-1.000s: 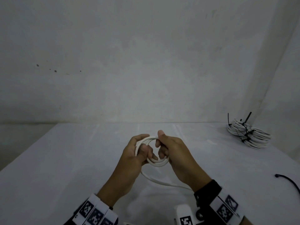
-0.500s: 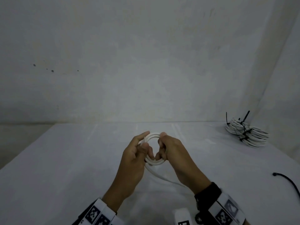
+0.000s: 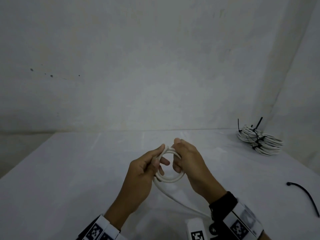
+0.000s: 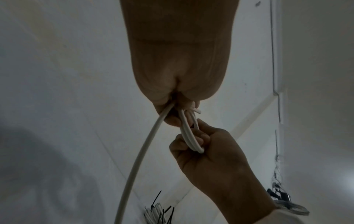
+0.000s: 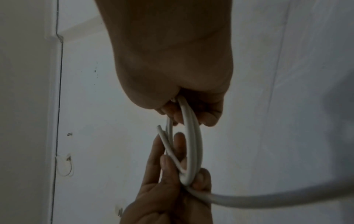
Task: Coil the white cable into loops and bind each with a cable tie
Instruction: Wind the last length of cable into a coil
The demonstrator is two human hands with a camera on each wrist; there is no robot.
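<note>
Both hands gripped the cable (image 3: 168, 177) coil above the counter's (image 3: 69, 179) middle: left hand (image 3: 147, 168) on its left side, right hand (image 3: 188, 161) on its right. Tied coils (image 3: 259, 141) sat at the far right corner; a black tie (image 3: 306, 196) lay by the right edge.

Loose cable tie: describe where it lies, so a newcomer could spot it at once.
Start at the white table and follow its right edge toward the camera, past the pile of tied coils in the far right corner. The loose cable tie lies there alone: a thin, curved black strip, flat on the tabletop and wrapped around nothing.
</note>
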